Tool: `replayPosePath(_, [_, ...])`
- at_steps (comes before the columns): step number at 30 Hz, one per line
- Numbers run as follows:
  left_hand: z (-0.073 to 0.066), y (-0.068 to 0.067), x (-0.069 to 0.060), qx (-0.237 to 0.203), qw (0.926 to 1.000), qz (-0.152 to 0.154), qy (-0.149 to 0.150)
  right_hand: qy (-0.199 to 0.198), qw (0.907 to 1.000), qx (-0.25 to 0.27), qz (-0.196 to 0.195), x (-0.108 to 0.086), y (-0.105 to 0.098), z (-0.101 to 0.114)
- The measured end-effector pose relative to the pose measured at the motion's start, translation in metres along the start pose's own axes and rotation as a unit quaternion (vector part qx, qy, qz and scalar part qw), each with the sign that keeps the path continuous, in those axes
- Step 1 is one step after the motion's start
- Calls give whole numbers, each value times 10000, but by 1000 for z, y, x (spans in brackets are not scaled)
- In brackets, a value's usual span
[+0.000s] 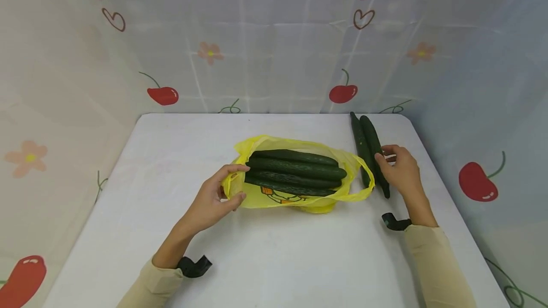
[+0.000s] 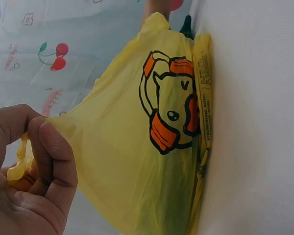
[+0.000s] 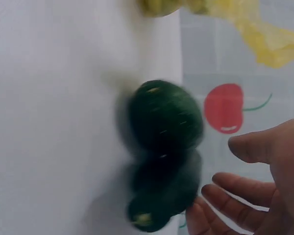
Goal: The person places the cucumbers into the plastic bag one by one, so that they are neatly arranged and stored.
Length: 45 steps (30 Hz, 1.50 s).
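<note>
A yellow plastic bag (image 1: 252,199) lies on its side, its mouth facing me, with several dark green cucumbers (image 1: 295,169) inside. My left hand (image 1: 214,198) holds the left rim of the bag; in the left wrist view its curled fingers (image 2: 56,147) pinch the stretched plastic beside a printed cartoon. Right of the bag, two more cucumbers (image 1: 371,139) lie side by side on the table. My right hand (image 1: 401,169) is over the nearer one, thumb and fingers parted around its right side. In the right wrist view, the fingertips are close to the cucumbers (image 3: 166,117); whether they touch is unclear.
The white table (image 1: 299,255) carries the bag and the loose cucumbers. Printed curtains (image 1: 274,37) hang along the back and both sides. One bag handle (image 1: 361,194) reaches toward the loose cucumbers. Black camera mounts (image 1: 396,222) sit on both wrists.
</note>
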<state>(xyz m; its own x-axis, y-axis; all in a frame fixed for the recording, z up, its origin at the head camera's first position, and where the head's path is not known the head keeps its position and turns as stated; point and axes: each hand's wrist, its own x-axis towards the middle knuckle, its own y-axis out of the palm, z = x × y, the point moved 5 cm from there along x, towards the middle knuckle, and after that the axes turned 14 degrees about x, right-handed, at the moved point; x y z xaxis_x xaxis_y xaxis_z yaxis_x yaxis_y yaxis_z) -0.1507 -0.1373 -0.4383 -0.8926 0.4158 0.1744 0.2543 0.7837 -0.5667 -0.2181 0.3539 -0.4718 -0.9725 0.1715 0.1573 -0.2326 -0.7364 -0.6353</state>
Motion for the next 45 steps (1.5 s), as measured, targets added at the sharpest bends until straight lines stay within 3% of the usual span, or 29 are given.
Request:
replayPosePath(3, [-1, -1, 0, -29, 10000, -74, -54, 464, 9984, -146, 283, 4, 10, -20])
replayPosePath(7, [-1, -2, 0, -37, 9999, -135, -45, 706, 9962, -196, 470, 7, 18, -34])
replayPosePath(20, [-3, -3, 2, -134, 9998, -159, 14, 716, 9966, -159, 379, 7, 20, -32])
replayPosePath(27, [-3, -3, 2, -163, 9998, -131, -23, 726, 9972, -30, 194, 7, 21, -35])
replayPosePath(35, [-2, -2, 1, -190, 9997, -122, -80, 1390, 9858, 820, -456, 4, 16, -46])
replayPosePath(39, [-1, -2, 1, -204, 9997, -110, -43, 1217, 9857, 1037, -525, 0, 9, -44])
replayPosePath(45, [-3, -2, 3, -232, 9997, -113, 52, 489, 9899, 1279, -378, -9, -3, -31])
